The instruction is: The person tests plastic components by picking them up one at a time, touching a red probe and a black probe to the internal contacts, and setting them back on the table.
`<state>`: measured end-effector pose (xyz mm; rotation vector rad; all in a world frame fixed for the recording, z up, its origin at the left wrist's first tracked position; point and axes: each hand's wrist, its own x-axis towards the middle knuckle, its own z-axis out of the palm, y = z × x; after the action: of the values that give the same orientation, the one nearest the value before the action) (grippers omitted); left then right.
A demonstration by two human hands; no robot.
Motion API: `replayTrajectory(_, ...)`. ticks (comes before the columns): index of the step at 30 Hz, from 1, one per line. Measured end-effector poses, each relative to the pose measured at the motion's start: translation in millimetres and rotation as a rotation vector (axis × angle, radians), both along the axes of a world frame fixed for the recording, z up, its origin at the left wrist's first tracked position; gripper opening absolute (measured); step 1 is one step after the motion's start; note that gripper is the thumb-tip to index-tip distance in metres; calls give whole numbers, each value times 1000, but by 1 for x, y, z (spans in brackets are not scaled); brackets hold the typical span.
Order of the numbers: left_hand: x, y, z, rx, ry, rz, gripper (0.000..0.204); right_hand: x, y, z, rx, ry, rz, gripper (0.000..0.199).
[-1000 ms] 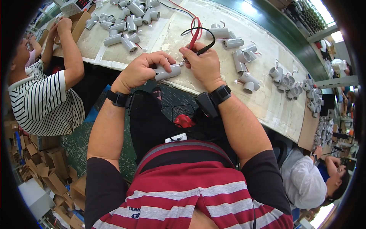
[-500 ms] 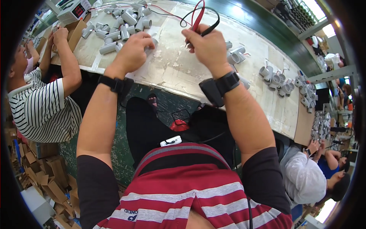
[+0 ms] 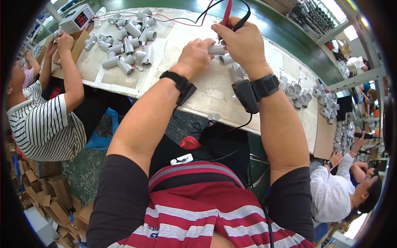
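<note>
two hands meet at the bench's (image 3: 124, 78) far edge, nearer its middle than half a second ago. left hand (image 3: 197, 56) is curled round one grey tube (image 3: 216, 49); right hand (image 3: 244, 41) is closed on two probes (image 3: 230, 16), one red, one black, and touches that tube. roughly fifteen grey tubes (image 3: 128, 45) lie heaped at the far left corner.
</note>
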<state>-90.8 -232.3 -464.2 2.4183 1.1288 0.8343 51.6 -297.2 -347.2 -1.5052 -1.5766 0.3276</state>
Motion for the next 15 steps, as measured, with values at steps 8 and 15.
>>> replayTrajectory(8,-91,-67,15,-714,-594,-35,43,-8,-22,-22,-130,551,72,23)
replayTrajectory(15,-144,-86,31,-937,-680,-169,40,-53,-38,-70,-310,756,140,19)
